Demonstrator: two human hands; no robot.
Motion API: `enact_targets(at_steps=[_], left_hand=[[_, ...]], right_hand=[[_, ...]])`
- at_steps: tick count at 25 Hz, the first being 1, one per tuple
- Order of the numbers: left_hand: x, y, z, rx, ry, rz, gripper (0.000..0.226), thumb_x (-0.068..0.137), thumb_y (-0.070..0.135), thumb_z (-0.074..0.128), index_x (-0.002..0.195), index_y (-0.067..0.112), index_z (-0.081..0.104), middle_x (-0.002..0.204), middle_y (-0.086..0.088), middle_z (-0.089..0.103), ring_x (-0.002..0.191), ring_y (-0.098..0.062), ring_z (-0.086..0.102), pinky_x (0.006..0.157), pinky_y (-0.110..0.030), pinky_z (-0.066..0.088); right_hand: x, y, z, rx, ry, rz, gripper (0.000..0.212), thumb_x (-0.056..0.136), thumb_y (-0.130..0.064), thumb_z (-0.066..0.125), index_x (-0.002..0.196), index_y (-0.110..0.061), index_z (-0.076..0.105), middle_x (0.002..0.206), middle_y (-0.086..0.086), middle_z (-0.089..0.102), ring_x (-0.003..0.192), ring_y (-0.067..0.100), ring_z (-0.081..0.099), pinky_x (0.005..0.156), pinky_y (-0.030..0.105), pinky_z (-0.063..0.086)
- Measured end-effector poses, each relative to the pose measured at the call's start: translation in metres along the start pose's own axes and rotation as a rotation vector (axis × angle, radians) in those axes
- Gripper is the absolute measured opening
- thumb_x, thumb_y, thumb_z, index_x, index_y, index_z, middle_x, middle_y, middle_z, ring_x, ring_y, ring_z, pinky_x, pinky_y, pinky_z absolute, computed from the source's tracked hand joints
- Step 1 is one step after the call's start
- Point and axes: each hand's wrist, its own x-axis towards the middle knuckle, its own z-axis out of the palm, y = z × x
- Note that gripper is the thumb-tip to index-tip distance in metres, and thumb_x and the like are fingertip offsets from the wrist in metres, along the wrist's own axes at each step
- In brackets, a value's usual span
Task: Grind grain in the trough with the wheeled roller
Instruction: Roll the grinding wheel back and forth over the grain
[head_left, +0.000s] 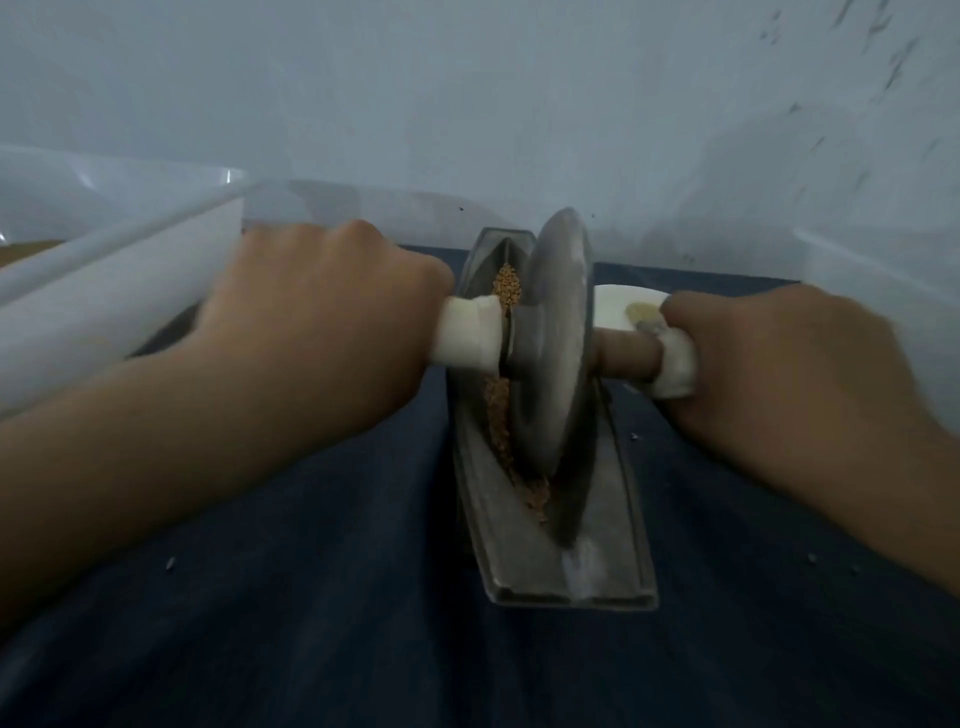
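Observation:
A long grey metal trough (519, 551) lies lengthwise on a dark blue cloth, running away from me. Brown grain (506, 283) lies in its groove, whole at the far end and crushed along the middle. The grey wheel of the roller (556, 338) stands upright in the groove, tilted slightly. Its wooden axle sticks out on both sides, with white wrapping on the handles. My left hand (322, 332) grips the left handle. My right hand (769, 364) grips the right handle.
A clear plastic bin (119, 291) stands at the left, close to my left hand. A white plate (623, 306) with a little ground material sits behind the right handle. A pale wall rises just beyond the trough. Dark blue cloth (311, 597) covers the surface.

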Motion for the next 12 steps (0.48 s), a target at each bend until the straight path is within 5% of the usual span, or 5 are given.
enact_targets(at_steps=[6,12], left_hand=[[0.064,0.014,0.021,0.029,-0.058,-0.083,0.015,0.086,0.021,0.061,0.101,0.019,0.061,0.088,-0.011,0.06,0.079,-0.036,0.062,0.06,-0.036,0.035],[-0.027,-0.013,-0.007,-0.103,0.064,0.061,0.02,0.069,0.04,0.061,0.076,0.032,0.044,0.057,0.006,0.031,0.044,-0.025,0.035,0.046,-0.025,0.027]], right_hand=[[0.055,-0.003,0.039,0.043,-0.156,0.186,0.025,0.097,-0.044,0.051,0.092,-0.022,0.06,0.083,0.005,0.062,0.075,0.031,0.057,0.061,0.033,0.038],[-0.017,0.007,-0.027,0.039,0.067,-0.109,0.032,0.078,-0.06,0.049,0.08,-0.046,0.02,0.05,-0.012,0.032,0.039,0.022,0.036,0.042,0.026,0.033]])
